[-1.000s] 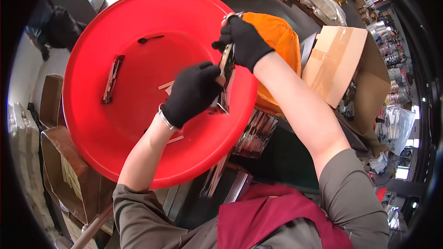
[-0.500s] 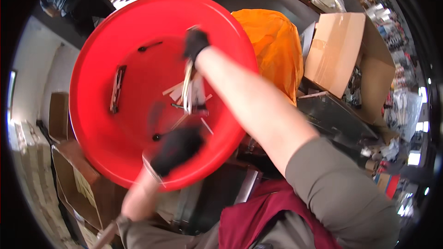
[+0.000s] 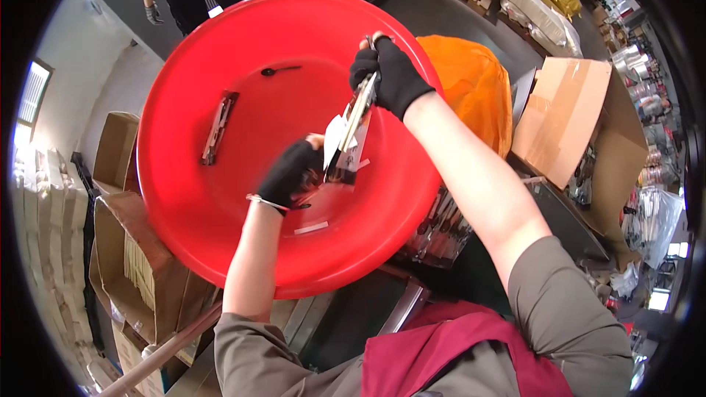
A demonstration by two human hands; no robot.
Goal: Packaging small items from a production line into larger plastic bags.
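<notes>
- Filling the middle of the frame, a big red round basin (image 3: 220, 198) lies under both hands, with a dark packaged tool (image 3: 218, 129) and a small black spoon-like piece (image 3: 279, 70) resting in its upper left part.
- Lying at the upper right, an orange bag (image 3: 474, 88) sits just behind the basin's rim, and an open cardboard box (image 3: 566, 114) stands further right.
- Coming in from the lower right, the right hand (image 3: 393, 73), in a black glove, has its fingers clamped on the top end of a long metal tool in a card pack (image 3: 351, 132), held tilted over the basin's centre.
- Rising from the lower edge, the left hand (image 3: 294, 173), also gloved in black, is blurred; its fingers are closed on the pack's lower end.
</notes>
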